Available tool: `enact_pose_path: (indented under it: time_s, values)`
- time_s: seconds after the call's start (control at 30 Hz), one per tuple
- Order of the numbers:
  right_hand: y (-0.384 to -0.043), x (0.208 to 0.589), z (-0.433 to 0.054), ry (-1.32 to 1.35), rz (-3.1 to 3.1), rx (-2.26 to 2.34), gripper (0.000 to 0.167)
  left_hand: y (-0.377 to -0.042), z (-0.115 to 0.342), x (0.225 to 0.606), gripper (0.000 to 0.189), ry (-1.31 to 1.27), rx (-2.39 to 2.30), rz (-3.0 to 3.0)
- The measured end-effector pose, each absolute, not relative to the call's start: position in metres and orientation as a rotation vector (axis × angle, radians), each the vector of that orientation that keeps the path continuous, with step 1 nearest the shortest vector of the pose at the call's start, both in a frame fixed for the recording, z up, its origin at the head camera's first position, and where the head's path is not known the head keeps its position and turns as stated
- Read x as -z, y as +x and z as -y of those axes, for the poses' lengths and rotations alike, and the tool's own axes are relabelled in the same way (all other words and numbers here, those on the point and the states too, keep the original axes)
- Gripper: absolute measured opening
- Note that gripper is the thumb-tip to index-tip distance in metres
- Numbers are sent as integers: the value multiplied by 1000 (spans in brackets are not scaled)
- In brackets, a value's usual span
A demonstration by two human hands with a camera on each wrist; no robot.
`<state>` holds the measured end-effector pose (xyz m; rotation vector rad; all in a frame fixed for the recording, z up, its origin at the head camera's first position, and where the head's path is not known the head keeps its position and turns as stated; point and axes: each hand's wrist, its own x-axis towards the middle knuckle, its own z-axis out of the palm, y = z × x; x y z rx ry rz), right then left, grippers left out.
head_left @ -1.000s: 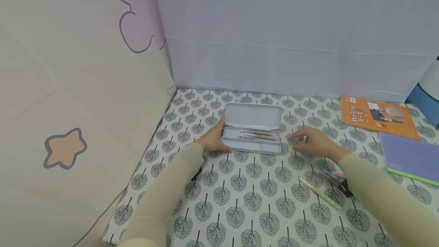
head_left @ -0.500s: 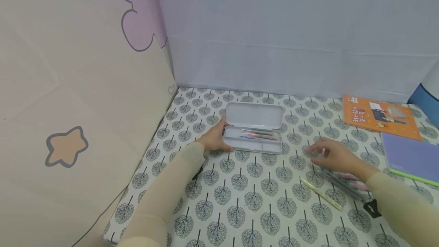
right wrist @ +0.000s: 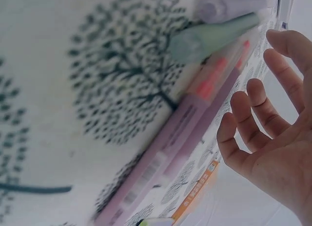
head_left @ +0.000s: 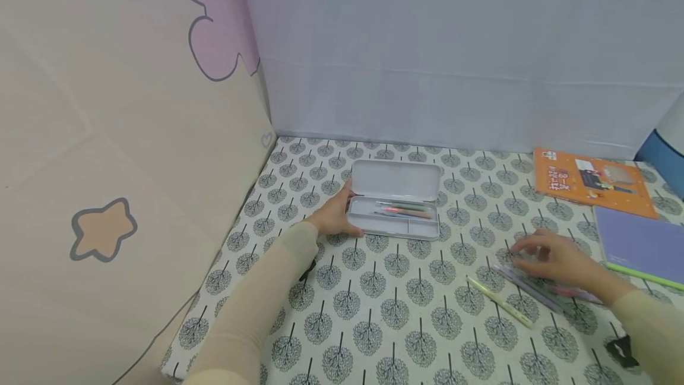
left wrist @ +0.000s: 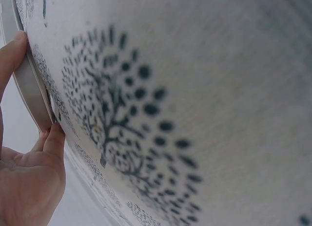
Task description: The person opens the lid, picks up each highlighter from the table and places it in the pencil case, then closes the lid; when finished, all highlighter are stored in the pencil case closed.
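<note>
A white pencil case (head_left: 376, 227) lies with its lid raised, several slim pens (head_left: 405, 211) in its rear compartment. My left hand (head_left: 333, 215) grips the case's left end, thumb at the front corner and fingers behind; the left wrist view shows fingertips on its side wall (left wrist: 33, 89). On the right, my right hand (head_left: 556, 260) hovers with loosely bent fingers over a group of pens, holding nothing. The right wrist view shows pink pens (right wrist: 161, 153), a green pen (right wrist: 195, 43) and a greyish-purple pen (right wrist: 222, 8) beneath and beside it.
A yellow pen (head_left: 499, 302) lies apart, left of the group. At the right are an orange booklet (head_left: 566, 180) and a purple notebook (head_left: 638, 242) with a green edge. A cream wall (head_left: 160, 195) borders the table on the left; a pale cloth (head_left: 427, 76) hangs behind.
My right hand has moved right and toward me, from beside the pencil case to above the loose pens. The left hand stays on the case.
</note>
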<state>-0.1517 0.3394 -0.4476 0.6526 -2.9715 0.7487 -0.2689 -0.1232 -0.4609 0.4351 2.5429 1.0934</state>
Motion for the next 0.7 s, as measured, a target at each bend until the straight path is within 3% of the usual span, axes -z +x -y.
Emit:
enact_pose_path:
  time_s: [0.7]
  values:
    - [-140,453,-359,571,3104,-757,9,-265,123,457,143,452,-1077,-2554]
